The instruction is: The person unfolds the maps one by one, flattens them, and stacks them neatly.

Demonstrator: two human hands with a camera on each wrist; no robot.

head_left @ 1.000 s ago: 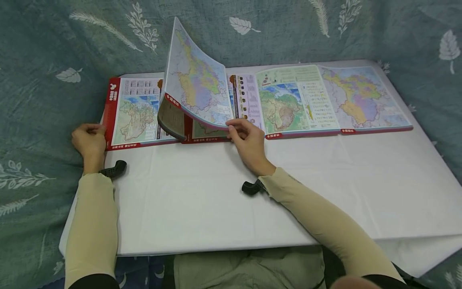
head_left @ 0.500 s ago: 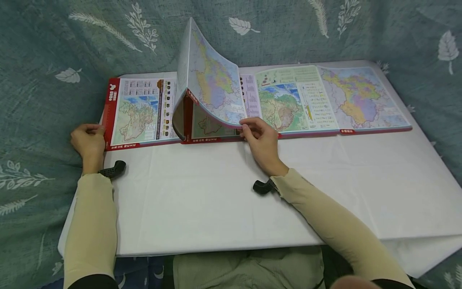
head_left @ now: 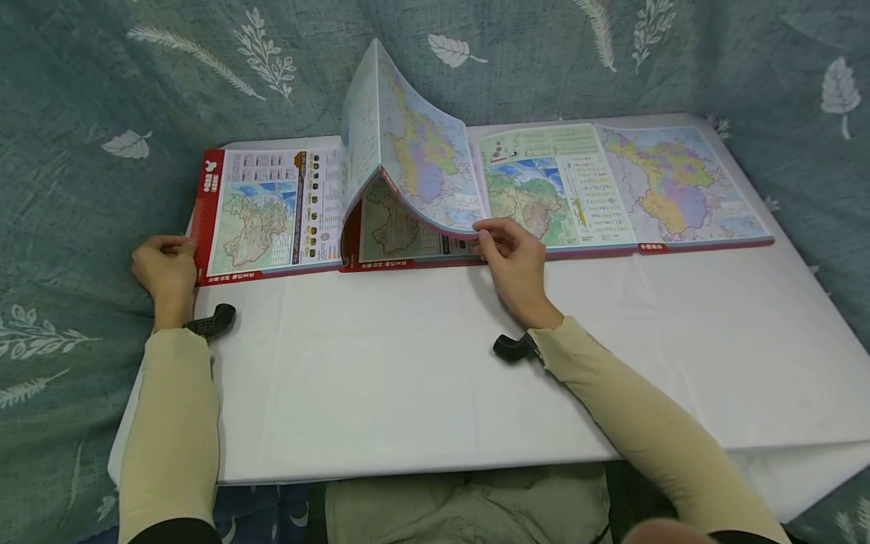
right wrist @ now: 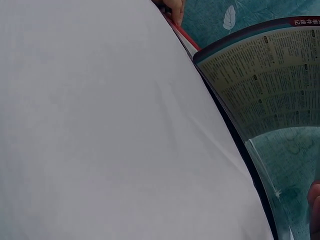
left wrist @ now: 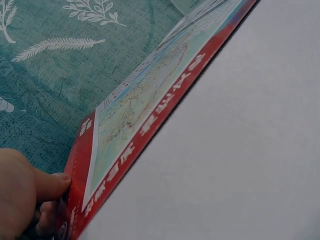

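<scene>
While left fingers (head_left: pixel 170 241) pinch the red-edged map (head_left: pixel 254 219), right fingers (head_left: pixel 501 225) pinch the raised sheet (head_left: pixel 428 155).

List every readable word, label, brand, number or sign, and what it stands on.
"壮美山河 灿烂文化", probably: red strip on left map
"中国政区", probably: red tag on rightmost map
"…事件速记", probably, cut off: tag on lifted page
Too small or blurred: fine print, text on red left border.

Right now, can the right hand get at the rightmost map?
Likely yes, after letting go: the right hand pinches the raised map sheet, but nothing visible covers the rightmost map.
</scene>
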